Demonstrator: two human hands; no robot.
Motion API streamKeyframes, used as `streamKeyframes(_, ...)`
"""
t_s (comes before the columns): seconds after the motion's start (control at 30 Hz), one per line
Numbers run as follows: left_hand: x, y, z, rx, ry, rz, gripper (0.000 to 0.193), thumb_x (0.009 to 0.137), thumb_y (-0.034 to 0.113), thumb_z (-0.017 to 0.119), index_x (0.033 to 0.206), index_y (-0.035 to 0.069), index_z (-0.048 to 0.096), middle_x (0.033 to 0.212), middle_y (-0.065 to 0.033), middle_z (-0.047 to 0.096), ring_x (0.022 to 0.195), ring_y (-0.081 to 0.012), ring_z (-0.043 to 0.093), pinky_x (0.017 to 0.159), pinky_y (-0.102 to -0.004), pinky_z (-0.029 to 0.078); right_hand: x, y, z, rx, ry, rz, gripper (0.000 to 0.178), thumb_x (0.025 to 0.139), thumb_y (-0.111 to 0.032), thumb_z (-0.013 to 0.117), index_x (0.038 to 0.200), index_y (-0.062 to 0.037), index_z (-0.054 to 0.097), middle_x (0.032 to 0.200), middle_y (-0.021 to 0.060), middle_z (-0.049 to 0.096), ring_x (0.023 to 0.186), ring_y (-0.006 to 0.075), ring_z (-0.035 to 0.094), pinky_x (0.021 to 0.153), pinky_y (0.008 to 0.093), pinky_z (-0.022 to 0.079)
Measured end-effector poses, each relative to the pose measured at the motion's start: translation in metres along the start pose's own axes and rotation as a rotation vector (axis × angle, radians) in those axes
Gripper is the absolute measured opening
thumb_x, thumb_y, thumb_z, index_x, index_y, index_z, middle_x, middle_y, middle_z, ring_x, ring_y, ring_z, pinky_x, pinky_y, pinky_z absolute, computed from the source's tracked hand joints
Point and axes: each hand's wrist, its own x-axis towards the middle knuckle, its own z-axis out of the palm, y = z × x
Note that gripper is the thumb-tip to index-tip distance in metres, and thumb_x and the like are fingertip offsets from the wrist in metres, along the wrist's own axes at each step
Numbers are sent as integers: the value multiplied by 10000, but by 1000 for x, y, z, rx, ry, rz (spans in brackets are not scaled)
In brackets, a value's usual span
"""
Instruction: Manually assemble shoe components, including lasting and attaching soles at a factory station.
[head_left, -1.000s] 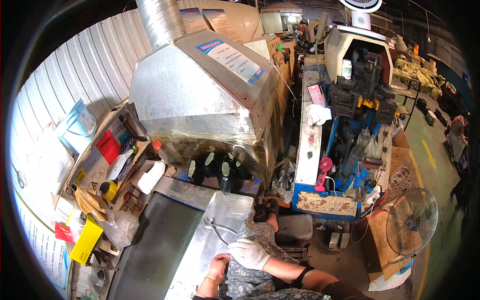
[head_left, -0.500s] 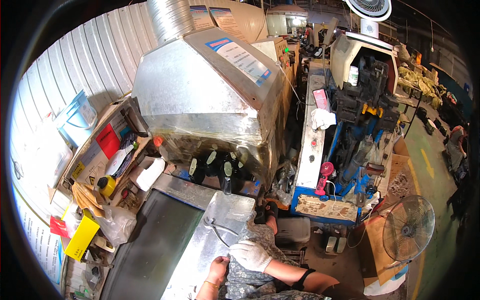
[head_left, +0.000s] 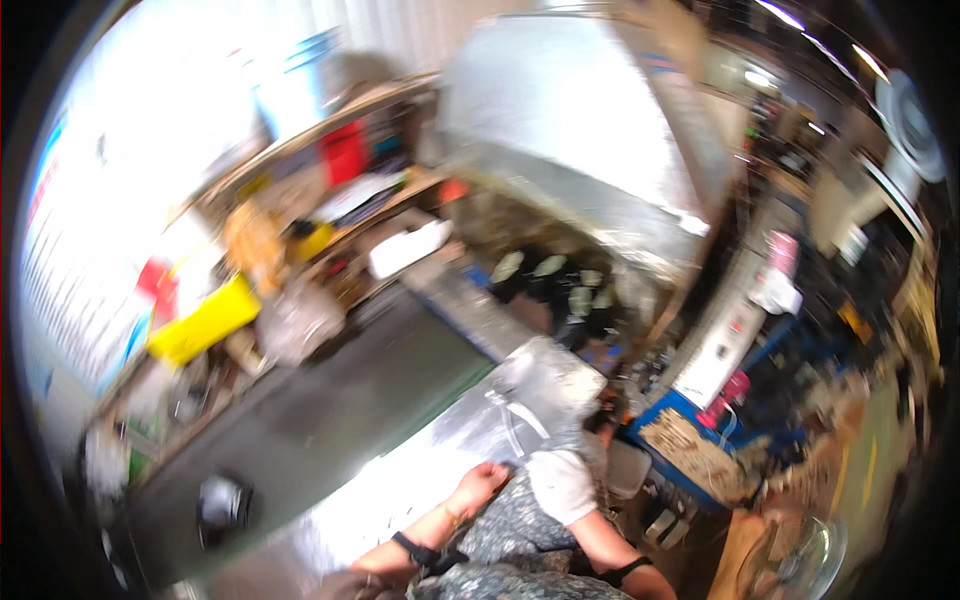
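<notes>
My bare left hand (head_left: 482, 488) lies with curled fingers where the metal tabletop (head_left: 420, 475) meets my floral-patterned clothing (head_left: 515, 515). Whatever its fingers hold, if anything, is hidden. On the same dark floral cloth rests my right hand (head_left: 562, 485) in a white knitted glove; blur hides how its fingers lie. Just beyond both hands, a pale two-armed tool with curved handles (head_left: 522, 422) sits on the metal, touched by neither. To the left runs a dark conveyor belt (head_left: 370, 370), carrying a dark shoe-like object with a pale top (head_left: 222, 505).
A metal hood (head_left: 560, 100) covers the belt's far end, with several black shoes (head_left: 550, 290) at its mouth. Cluttered shelving with a yellow box (head_left: 205, 322) lines the belt's left. A blue-framed bench (head_left: 700, 455) and a fan (head_left: 810, 560) stand at right.
My view has swung left, so the scene appears shifted right and tilted. The dark shoe-like object on the belt has come into view. Both hands stay near my lap.
</notes>
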Motion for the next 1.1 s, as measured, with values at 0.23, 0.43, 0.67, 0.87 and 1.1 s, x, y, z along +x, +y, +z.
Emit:
streamKeyframes(0.23, -32, 15, -110, -315, 337, 130, 229, 988, 287, 547, 902, 75, 558, 677, -13, 598, 586, -94, 531, 542, -258, 465, -2, -2, 20, 49, 88, 2, 100, 770, -61, 656, 861, -84, 691, 969, 106, 680, 902, 309, 620, 828, 414, 494)
streamKeyframes(0.43, -86, -31, -263, -222, 872, 256, 170, 974, 222, 562, 926, 59, 552, 695, -18, 602, 615, -106, 574, 559, -238, 465, 0, -4, 21, 56, 64, -21, 122, 769, -59, 653, 883, -83, 687, 982, 111, 679, 922, 319, 613, 840, 421, 489)
streamKeyframes(0.67, -165, -69, -400, -35, 1805, -127, 534, 745, 174, 715, 1208, -25, 540, 1110, -161, 614, 1004, -266, 613, 873, -349, 496, 0, -5, 23, 9, 43, -13, 93, 802, -65, 636, 892, -68, 661, 989, 123, 672, 934, 335, 605, 848, 437, 470)
streamKeyframes(0.87, -284, -134, -508, -626, 1874, 184, 350, 779, 113, 618, 1067, -86, 611, 1021, -157, 655, 919, -314, 662, 836, -417, 537, 9, -17, 28, 62, 24, -15, 99, 812, -44, 625, 907, -44, 652, 979, 150, 668, 931, 355, 601, 856, 445, 465)
streamKeyframes(1.1, -192, -121, -507, -700, 1547, 14, 503, 756, 164, 694, 1195, -51, 577, 1106, -167, 633, 1019, -286, 607, 896, -352, 482, 7, -17, 31, -107, -10, 10, 98, 802, -34, 638, 899, -43, 645, 972, 134, 665, 915, 345, 603, 815, 436, 478)
